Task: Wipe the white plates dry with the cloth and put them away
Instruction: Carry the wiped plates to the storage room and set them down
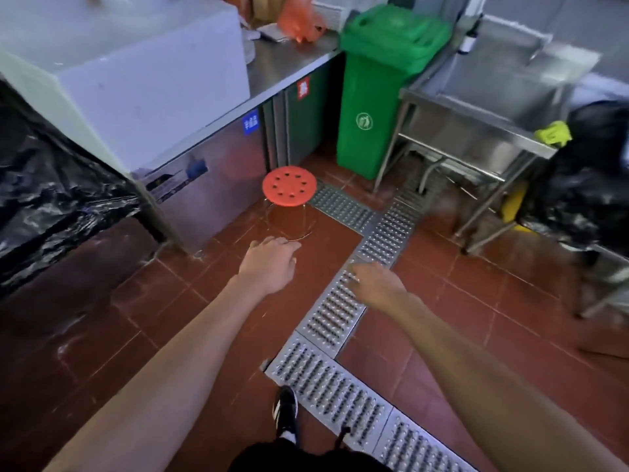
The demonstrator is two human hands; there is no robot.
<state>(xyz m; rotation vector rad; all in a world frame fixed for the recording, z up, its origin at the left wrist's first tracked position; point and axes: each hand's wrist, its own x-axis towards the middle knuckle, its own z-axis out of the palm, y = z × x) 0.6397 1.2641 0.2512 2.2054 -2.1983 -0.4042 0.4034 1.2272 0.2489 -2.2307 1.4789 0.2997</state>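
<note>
A person stands on a wet, red-brown tiled floor (102, 335) in a commercial kitchen, one black-and-white shoe (286, 412) planted beside a perforated steel drain grate (340, 308) that runs diagonally across the tiles and branches toward the back. Both bare arms reach forward over the floor. The left hand (269, 264) hangs palm down, fingers loosely spread and holding nothing; the right hand (376, 284) hovers over the grate, fingers likewise apart and empty.

Just beyond the left hand stands a red stool (289, 186) with a ring of holes in its seat. Beside it rises a stainless-steel desk (289, 68) with refrigerated doors below; one door carries a blue label (250, 124) and another a red label (303, 88), the writing on both too blurred to read. A large white foam box (136, 80) sits on the desk, with an orange plastic bag (303, 22) farther back. Black plastic sheeting (51, 185) fills the left edge.

A green wheeled bin (377, 90) with a round white emblem stands between the desk and a steel sink stand (483, 107); a yellow cloth (553, 132) lies on the stand's near corner, next to a black bag (592, 172). No white plates are clearly visible.
</note>
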